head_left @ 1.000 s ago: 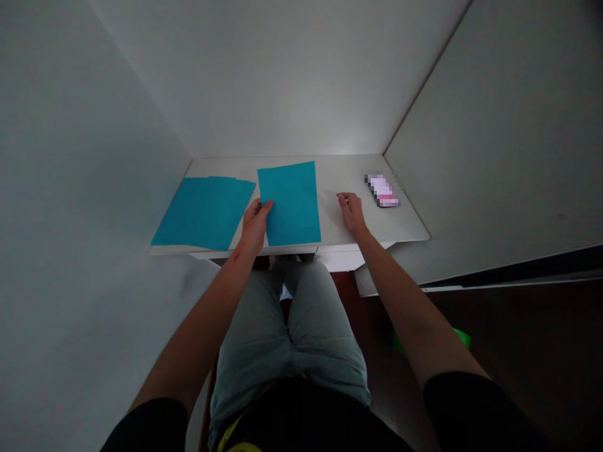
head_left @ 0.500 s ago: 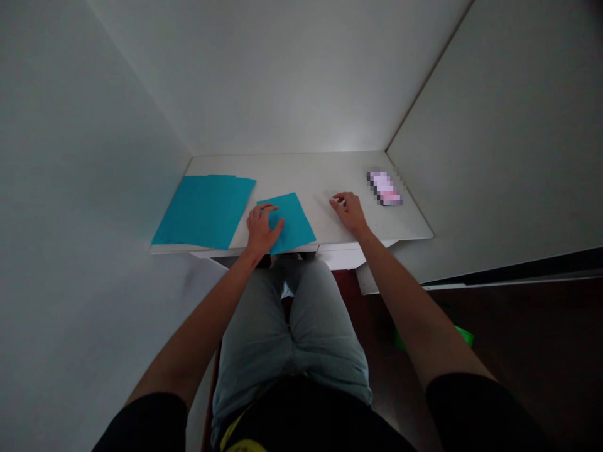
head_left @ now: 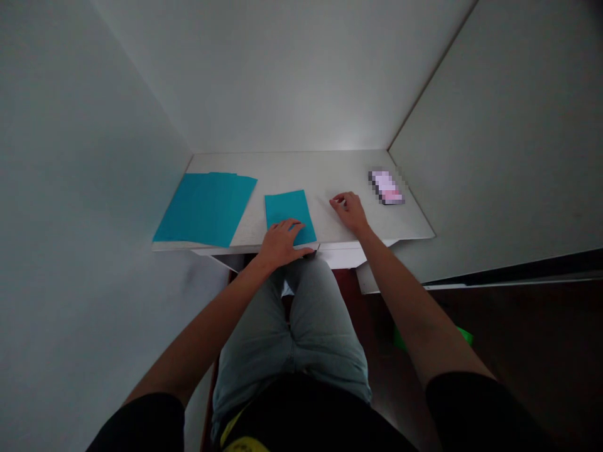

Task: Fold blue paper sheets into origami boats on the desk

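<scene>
A small teal sheet (head_left: 288, 206), which looks like folded paper or card, lies near the middle of the white desk's front edge. My left hand (head_left: 281, 243) rests over its near left part, fingers spread on top and thumb stretched along the front edge. It covers the sheet's lower left corner. Right of the sheet and apart from it, my right hand (head_left: 349, 212) lies on the desk. Its fingers are curled, with thumb and forefinger tips close together; anything between them is too small to make out.
Larger teal sheets (head_left: 205, 210) lie overlapping at the left end of the desk (head_left: 301, 166). A phone with a blurred screen (head_left: 387, 187) lies at the right. Walls enclose the desk at the back and sides. Something green (head_left: 464, 336) is on the dark floor.
The small teal sheet has turned and now sits straighter to the desk. My left hand has moved right and nearer to me across it. My right hand has stayed in place.
</scene>
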`<state>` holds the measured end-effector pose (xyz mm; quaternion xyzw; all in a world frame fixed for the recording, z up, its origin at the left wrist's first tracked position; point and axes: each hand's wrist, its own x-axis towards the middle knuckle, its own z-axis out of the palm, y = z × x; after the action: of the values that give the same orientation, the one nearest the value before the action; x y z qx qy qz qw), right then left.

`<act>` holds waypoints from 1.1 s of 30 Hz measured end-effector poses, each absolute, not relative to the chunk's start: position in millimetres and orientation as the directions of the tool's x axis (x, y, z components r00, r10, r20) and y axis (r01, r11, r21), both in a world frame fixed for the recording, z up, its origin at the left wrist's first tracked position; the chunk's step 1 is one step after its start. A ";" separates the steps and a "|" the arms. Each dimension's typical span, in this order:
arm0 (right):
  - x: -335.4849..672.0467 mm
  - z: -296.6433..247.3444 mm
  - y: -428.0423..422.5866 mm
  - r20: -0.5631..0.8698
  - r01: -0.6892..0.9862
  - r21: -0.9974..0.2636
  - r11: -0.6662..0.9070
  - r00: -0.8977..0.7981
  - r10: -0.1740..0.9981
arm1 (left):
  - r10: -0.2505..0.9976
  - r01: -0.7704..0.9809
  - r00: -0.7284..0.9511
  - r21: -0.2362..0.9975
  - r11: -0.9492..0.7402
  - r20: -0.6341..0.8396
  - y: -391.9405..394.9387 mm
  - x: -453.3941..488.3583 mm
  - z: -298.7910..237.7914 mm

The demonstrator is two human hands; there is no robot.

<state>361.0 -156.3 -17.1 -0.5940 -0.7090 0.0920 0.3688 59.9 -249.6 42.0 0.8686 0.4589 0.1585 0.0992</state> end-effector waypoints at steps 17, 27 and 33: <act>360.5 -16.6 -155.6 0.403 0.768 -0.565 0.301 -0.061 0.913 | 0.767 0.618 0.626 0.508 -0.600 0.145 -235.2 37.4 33.9; 358.9 -11.4 -157.7 0.311 0.790 -0.537 0.295 -0.140 0.940 | 0.905 0.786 0.331 0.451 -0.422 0.269 -209.7 35.8 20.3; 362.2 -11.9 -157.0 0.310 0.755 -0.561 0.340 -0.190 0.932 | 0.926 0.817 0.269 0.447 -0.364 0.264 -208.5 35.2 12.6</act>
<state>362.2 -157.0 -11.9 -0.5562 -0.7579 0.1432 0.3094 35.2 -208.5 12.6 0.7886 0.5526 0.2456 0.1112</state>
